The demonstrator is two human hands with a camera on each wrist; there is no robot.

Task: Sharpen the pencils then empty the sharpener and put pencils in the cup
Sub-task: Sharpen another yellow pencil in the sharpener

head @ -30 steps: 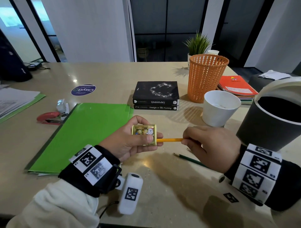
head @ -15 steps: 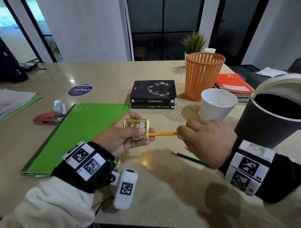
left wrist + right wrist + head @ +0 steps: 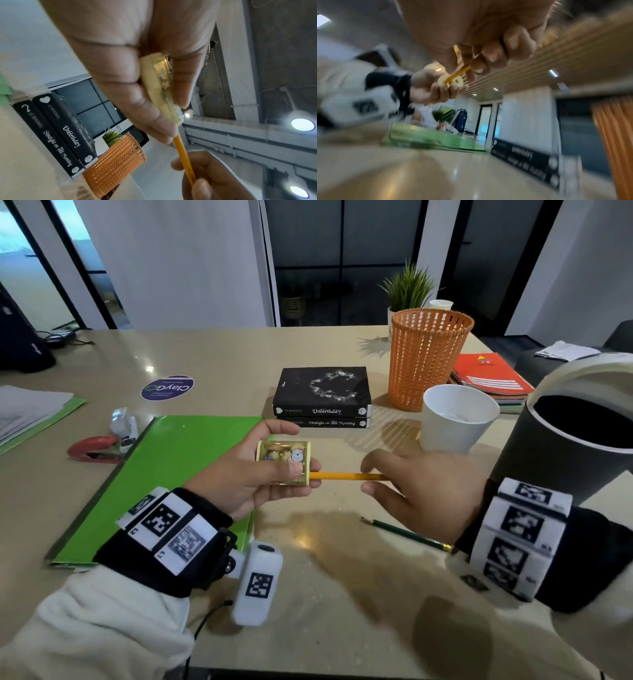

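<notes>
Above table (image 3: 342, 594), left hand (image 3: 239, 481) grips sharpener (image 3: 284, 462); right hand (image 3: 421, 491) pinches pencil (image 3: 346, 476).

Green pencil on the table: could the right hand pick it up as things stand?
Probably not right away. The green pencil lies bare just below the right hand, but that hand's fingers are pinching the yellow pencil in the sharpener.

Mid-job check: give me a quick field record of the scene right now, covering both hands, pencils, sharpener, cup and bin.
left hand: grips yellow sharpener
right hand: pinches yellow pencil
yellow pencil: tip in the sharpener's side hole
green pencil: flat on the table, partly under right wrist
white cup: upright, holds no pencils
dark bin: open, at right
sharpener contents: shavings visible inside
</notes>
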